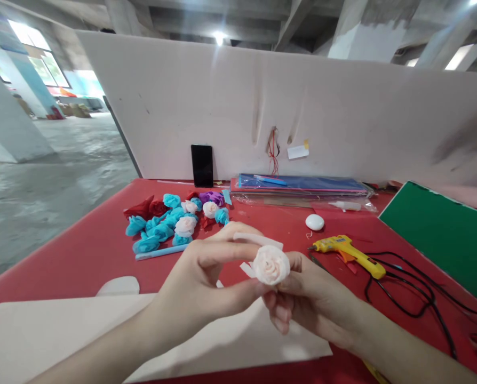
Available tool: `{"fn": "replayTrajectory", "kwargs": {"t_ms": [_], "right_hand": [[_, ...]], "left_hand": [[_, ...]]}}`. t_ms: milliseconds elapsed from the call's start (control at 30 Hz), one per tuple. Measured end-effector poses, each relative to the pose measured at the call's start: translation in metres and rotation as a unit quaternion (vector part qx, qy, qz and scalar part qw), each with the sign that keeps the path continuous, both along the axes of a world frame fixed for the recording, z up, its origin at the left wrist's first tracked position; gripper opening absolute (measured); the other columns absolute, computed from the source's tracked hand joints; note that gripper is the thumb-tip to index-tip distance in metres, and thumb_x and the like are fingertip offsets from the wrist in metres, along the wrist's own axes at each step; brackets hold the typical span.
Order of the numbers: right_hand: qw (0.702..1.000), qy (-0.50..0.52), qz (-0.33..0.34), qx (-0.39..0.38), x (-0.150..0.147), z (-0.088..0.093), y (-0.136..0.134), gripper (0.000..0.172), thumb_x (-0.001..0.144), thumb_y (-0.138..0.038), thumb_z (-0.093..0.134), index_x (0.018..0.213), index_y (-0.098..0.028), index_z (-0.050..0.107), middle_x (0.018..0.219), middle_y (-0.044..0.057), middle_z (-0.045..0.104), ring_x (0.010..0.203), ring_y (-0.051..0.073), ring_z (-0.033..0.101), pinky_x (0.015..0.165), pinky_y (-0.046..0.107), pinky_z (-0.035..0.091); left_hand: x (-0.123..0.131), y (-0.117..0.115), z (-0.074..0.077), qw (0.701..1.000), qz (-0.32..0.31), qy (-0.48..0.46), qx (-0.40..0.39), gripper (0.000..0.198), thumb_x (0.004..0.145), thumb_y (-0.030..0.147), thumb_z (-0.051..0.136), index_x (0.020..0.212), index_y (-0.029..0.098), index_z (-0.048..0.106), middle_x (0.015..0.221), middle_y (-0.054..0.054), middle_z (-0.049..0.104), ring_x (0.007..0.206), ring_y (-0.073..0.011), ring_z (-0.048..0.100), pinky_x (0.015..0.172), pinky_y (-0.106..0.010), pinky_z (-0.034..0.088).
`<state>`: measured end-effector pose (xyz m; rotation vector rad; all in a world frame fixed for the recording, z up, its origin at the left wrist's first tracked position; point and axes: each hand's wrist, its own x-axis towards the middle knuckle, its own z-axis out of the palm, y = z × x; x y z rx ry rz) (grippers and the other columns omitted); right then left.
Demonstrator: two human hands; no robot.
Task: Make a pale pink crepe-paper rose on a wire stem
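A pale pink paper rose (271,265) is held up over the table, its spiral of petals facing the camera. My left hand (212,272) has its thumb and fingers closed around the flower's left side, and a pale paper strip (258,239) runs past its fingers behind the rose. From the right, my right hand (314,290) pinches the base of the flower, its lower fingers curled below. Under both hands lies a large cream sheet (82,325) on the red table (102,229).
Blue, red, purple and pink paper flowers (158,229) lie at the back left. A black phone (202,166) leans on the partition. To the right are a yellow glue gun (352,253) with black cable, a white oval object (314,222) and a green board (442,234).
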<state>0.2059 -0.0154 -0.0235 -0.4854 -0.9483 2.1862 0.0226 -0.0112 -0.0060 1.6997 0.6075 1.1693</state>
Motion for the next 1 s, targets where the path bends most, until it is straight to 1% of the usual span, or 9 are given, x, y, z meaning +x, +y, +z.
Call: {"fn": "replayTrajectory", "kwargs": {"t_ms": [200, 333, 533, 633, 700, 767, 867, 933, 1000], "right_hand": [[0.996, 0.007, 0.084, -0.012, -0.001, -0.012, 0.001, 0.019, 0.07, -0.026, 0.09, 0.069, -0.011, 0.078, 0.06, 0.001, 0.07, 0.045, 0.008, 0.064, 0.044, 0.016, 0.052], [0.996, 0.011, 0.09, 0.003, -0.004, -0.02, 0.002, 0.018, 0.067, -0.023, 0.089, 0.064, -0.011, 0.076, 0.055, 0.001, 0.069, 0.037, 0.009, 0.06, 0.041, 0.017, 0.053], [0.997, 0.013, -0.026, 0.073, -0.004, -0.012, 0.001, 0.016, 0.072, -0.027, 0.09, 0.065, -0.017, 0.08, 0.05, -0.003, 0.063, 0.041, 0.005, 0.053, 0.043, 0.013, 0.048], [0.986, 0.003, -0.109, 0.126, -0.004, -0.002, -0.002, 0.014, 0.074, -0.032, 0.092, 0.067, -0.023, 0.083, 0.058, -0.003, 0.066, 0.048, 0.003, 0.055, 0.049, 0.012, 0.049], [0.973, -0.012, -0.162, 0.163, -0.002, 0.003, -0.004, 0.013, 0.073, -0.031, 0.093, 0.067, -0.025, 0.084, 0.062, -0.003, 0.067, 0.051, 0.003, 0.056, 0.052, 0.011, 0.05], [0.957, -0.03, -0.207, 0.199, 0.0, 0.005, -0.005, 0.011, 0.072, -0.028, 0.094, 0.066, -0.027, 0.084, 0.063, -0.003, 0.067, 0.053, 0.004, 0.058, 0.053, 0.012, 0.051], [0.935, -0.057, -0.251, 0.245, 0.001, 0.004, -0.004, 0.01, 0.07, -0.024, 0.094, 0.068, -0.028, 0.085, 0.064, -0.001, 0.07, 0.054, 0.007, 0.06, 0.051, 0.016, 0.053], [0.915, -0.075, -0.269, 0.292, 0.001, 0.003, -0.004, 0.011, 0.071, -0.023, 0.094, 0.072, -0.03, 0.087, 0.066, 0.002, 0.074, 0.056, 0.011, 0.064, 0.052, 0.02, 0.056], [0.876, -0.093, -0.291, 0.374, 0.001, 0.003, -0.006, 0.012, 0.074, -0.025, 0.093, 0.08, -0.032, 0.087, 0.068, 0.003, 0.076, 0.059, 0.014, 0.069, 0.056, 0.022, 0.06]], "left_hand": [[-0.009, 0.0, 0.002, 0.996, -0.081, 0.028, 0.01, 0.036, 0.074, 0.0, 0.074, 0.086, 0.032, 0.086, 0.099, -0.001, 0.078, 0.089, -0.0178, 0.07, 0.08, -0.023, 0.059], [-0.012, 0.001, 0.009, 0.993, -0.105, 0.05, 0.011, 0.041, 0.073, -0.002, 0.077, 0.091, 0.033, 0.086, 0.092, 0.003, 0.075, 0.08, -0.0102, 0.067, 0.079, -0.015, 0.057], [-0.014, -0.001, 0.019, 0.998, -0.033, 0.056, -0.001, 0.031, 0.084, 0.007, 0.072, 0.088, 0.035, 0.085, 0.088, 0.007, 0.074, 0.085, -0.0063, 0.069, 0.08, -0.005, 0.053], [-0.015, 0.001, 0.018, 0.999, 0.034, 0.033, -0.013, 0.03, 0.089, 0.009, 0.067, 0.084, 0.033, 0.083, 0.09, 0.009, 0.079, 0.09, -0.0055, 0.073, 0.078, -0.002, 0.052], [-0.014, 0.003, 0.015, 0.996, 0.081, 0.02, -0.028, 0.024, 0.087, 0.011, 0.069, 0.087, 0.031, 0.082, 0.082, 0.009, 0.079, 0.082, -0.0065, 0.074, 0.072, -0.003, 0.054], [-0.012, 0.004, 0.014, 0.992, 0.117, 0.003, -0.044, 0.029, 0.084, 0.014, 0.072, 0.108, 0.03, 0.078, 0.072, 0.009, 0.077, 0.067, -0.0077, 0.073, 0.061, -0.006, 0.056], [-0.005, 0.001, 0.014, 0.988, 0.137, -0.028, -0.063, 0.061, 0.081, 0.018, 0.075, 0.139, 0.028, 0.057, 0.068, 0.009, 0.078, 0.064, -0.0114, 0.074, 0.054, -0.009, 0.057], [0.0, -0.004, 0.015, 0.988, 0.128, -0.045, -0.081, 0.051, 0.078, 0.015, 0.074, 0.127, 0.026, 0.063, 0.069, 0.008, 0.081, 0.067, -0.0124, 0.078, 0.056, -0.009, 0.059], [0.003, -0.008, 0.015, 0.987, 0.12, -0.056, -0.094, 0.026, 0.073, 0.008, 0.072, 0.094, 0.024, 0.074, 0.07, 0.008, 0.081, 0.064, -0.0103, 0.078, 0.055, -0.006, 0.057]]}}
